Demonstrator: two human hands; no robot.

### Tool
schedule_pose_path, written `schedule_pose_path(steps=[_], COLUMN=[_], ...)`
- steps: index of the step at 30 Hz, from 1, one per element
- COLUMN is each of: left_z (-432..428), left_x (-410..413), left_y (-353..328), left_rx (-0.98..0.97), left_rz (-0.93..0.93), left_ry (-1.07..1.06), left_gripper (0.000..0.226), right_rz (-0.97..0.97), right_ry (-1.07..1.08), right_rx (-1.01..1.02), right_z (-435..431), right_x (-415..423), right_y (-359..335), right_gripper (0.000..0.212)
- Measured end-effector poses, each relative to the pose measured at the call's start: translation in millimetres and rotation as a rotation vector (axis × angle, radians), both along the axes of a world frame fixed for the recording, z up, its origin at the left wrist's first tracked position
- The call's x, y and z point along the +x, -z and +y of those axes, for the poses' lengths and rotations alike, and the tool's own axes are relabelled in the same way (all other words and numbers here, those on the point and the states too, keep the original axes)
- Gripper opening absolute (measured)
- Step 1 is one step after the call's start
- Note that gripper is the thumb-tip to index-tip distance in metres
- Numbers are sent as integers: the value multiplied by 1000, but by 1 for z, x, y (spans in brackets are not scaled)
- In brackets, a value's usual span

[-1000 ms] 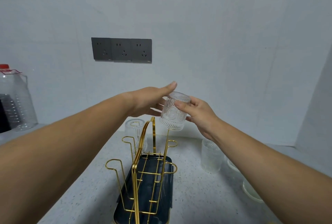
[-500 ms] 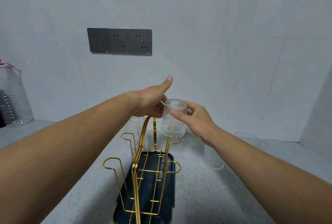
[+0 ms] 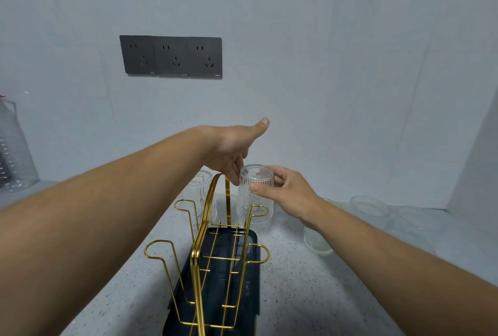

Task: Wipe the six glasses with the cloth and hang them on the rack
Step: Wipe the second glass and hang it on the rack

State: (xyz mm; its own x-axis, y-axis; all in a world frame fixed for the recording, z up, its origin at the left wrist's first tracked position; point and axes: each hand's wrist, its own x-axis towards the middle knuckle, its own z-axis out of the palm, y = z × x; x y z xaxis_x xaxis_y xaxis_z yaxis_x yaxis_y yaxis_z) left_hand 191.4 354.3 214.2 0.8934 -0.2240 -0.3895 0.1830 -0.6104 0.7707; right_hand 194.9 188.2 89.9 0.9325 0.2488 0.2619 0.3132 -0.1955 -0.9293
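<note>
Holding an upside-down ribbed clear glass (image 3: pixel 256 195) at the far end of the gold wire rack (image 3: pixel 172 276), our right hand (image 3: pixel 291 193) grips it, thumb in front, fingers behind. Our left hand (image 3: pixel 231 149) grips nothing: thumb stuck out, straight fingers pointing down and touching the glass's upturned base on the side away from the right hand. The mouth looks dropped over the looped prong just below the right thumb. We cannot tell if it is fully seated.

Progress, as we judge it:
- One hung glass (image 3: pixel 200 195) already sits on the prong just below the left fingers, so this one reads as second of six.
- A waiting tumbler (image 3: pixel 316 241) stands on the speckled grey counter (image 3: pixel 296 295) under the right wrist.
- The far tumblers (image 3: pixel 369 209) sit out past the right forearm, too blurry to count.
- We see no cloth, so we cannot say what is wiped.
- The nearer prongs, under both forearms, stand bare.

Room:
- The rack's gold handle arch (image 3: pixel 208 201) rises between the hands, right by the left fingers, so we think it is a snag risk.
- Open air sits above both hands, and the pale wall (image 3: pixel 350 93) lies beyond the fingertips.
- Pulling the right hand straight back could clip the waiting tumbler, so we think lifting first is safer.
</note>
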Motion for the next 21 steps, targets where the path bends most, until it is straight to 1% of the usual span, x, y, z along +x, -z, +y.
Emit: schedule_pose_path(steps=[7,15,21], left_z=[-10,-16,-15], left_x=[-6,-7,-6], left_y=[1,7,8], left_rx=[75,134,156], left_rz=[-37,-49,-48], left_ry=[5,21,30], left_gripper=[101,100,103], right_rz=[22,36,47], right_ry=[-9,-2,3], right_rx=[-24,-49,-53], right_z=[1,0,-2], right_x=[0,-1,-2], right_y=[10,13,12], right_gripper=[46,44,46])
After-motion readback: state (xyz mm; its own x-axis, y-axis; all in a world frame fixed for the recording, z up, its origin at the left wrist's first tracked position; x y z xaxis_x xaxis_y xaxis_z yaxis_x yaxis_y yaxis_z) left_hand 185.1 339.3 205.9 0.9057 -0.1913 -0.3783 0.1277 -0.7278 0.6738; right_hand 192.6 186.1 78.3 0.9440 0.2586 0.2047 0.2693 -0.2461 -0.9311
